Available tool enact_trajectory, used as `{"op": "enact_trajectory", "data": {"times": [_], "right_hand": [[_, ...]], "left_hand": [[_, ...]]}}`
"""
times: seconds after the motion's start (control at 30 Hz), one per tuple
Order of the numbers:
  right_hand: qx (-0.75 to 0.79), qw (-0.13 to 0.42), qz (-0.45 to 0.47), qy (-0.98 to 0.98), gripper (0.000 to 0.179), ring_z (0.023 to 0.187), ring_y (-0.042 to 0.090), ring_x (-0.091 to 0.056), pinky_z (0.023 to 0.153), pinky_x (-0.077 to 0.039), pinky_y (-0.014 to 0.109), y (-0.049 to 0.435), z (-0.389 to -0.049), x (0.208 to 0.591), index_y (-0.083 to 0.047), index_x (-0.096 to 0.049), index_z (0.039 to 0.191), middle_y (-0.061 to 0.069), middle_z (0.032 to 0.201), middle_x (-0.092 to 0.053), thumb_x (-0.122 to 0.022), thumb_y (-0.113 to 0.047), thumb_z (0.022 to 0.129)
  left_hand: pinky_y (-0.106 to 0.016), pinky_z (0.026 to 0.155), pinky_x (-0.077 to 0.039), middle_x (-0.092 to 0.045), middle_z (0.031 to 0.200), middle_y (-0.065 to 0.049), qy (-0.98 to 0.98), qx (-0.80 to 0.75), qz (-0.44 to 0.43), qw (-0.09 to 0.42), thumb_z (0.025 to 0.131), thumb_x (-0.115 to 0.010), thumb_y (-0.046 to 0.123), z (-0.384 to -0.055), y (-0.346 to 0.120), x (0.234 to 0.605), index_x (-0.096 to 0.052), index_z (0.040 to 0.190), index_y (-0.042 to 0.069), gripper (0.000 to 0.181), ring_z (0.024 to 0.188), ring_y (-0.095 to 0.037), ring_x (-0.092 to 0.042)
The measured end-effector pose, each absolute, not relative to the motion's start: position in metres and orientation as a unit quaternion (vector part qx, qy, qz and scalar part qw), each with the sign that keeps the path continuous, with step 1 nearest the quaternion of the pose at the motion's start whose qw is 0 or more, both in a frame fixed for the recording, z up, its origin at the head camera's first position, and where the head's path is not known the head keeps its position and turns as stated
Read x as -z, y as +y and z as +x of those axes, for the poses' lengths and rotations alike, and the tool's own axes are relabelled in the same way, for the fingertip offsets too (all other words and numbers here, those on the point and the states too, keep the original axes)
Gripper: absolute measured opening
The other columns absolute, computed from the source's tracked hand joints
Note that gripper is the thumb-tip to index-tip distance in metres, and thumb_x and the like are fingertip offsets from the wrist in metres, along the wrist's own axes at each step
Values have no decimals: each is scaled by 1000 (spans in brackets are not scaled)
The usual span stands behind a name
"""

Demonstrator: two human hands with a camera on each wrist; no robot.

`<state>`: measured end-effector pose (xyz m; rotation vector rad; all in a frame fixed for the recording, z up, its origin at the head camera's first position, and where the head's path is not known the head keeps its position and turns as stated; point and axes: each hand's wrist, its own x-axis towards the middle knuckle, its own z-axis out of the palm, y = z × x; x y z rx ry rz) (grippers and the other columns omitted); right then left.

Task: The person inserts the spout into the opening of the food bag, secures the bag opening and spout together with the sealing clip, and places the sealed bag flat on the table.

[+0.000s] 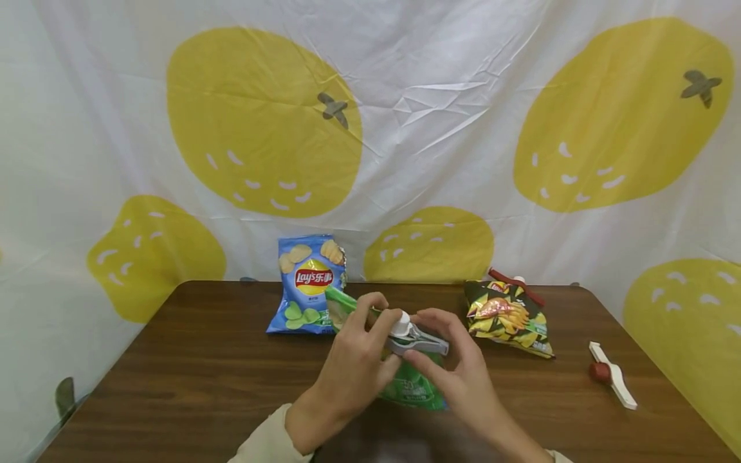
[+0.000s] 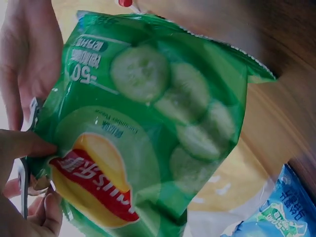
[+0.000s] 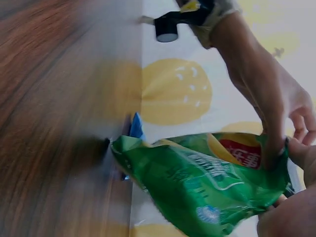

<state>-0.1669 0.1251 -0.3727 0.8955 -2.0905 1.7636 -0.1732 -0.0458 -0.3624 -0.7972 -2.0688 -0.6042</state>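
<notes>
Both hands hold up a green Lay's chip bag [image 1: 413, 389] with cucumber slices printed on it, above the table. A grey bag clip [image 1: 421, 344] with a white cap [image 1: 401, 325] lies across the bag's top. My left hand [image 1: 353, 360] pinches the bag's top beside the clip, thumb on the near face in the left wrist view and fingers curled over. My right hand [image 1: 466, 379] grips the clip's right end between thumb and fingers. In the right wrist view the bag [image 3: 197, 177] hangs sideways; the clip is mostly hidden there.
A blue Lay's bag [image 1: 307, 283] stands at the back left of the brown table [image 1: 191, 360]. At the back right lies a black chip bag [image 1: 509, 318] with a red clip [image 1: 515, 286]. A white clip with a red cap [image 1: 601, 372] lies near the right edge.
</notes>
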Motion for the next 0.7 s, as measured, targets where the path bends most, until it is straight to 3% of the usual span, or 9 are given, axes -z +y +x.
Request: {"op": "enact_trajectory", "data": {"times": [0.1,0.17,0.4,0.53,0.7], "right_hand": [[-605,62,281,-742,47,108,16,-52,84,-46,28,130,-173,378,-23,-43,128,-3,123,-52,-60,-15,85],[-606,39,281,-744,44,105,17,-54,81,-48,30,131,-175,382,-24,-45,127,-2,120,-54,-59,-17,86],[-617,68,296,-726,46,103,19,-56,80,-48,30,129,-170,379,-18,-48,127,1,119,-56,-62,-10,83],[-619,75,302,-721,49,105,19,-55,81,-48,30,129,-169,376,-15,-46,128,2,122,-55,-62,-7,82],[-634,50,298,-712,49,104,21,-56,77,-50,32,133,-175,383,-16,-47,128,3,122,-56,-63,-9,82]], "left_hand": [[-23,66,-46,-45,103,-4,-828,244,-318,392,69,-70,11,-173,-46,361,-56,104,11,38,77,-12,-48],[-23,67,-46,-47,101,-2,-831,240,-320,386,69,-70,11,-172,-46,360,-56,103,11,37,77,-10,-48],[-23,66,-45,-51,94,2,-833,228,-322,389,66,-67,9,-173,-47,360,-57,102,11,37,76,-8,-48],[-26,72,-43,-52,92,2,-821,222,-332,408,65,-68,10,-173,-45,359,-57,100,10,37,80,-12,-50],[-29,73,-36,-53,88,2,-814,195,-335,434,61,-71,13,-173,-43,358,-57,97,9,38,86,-16,-47]]}}
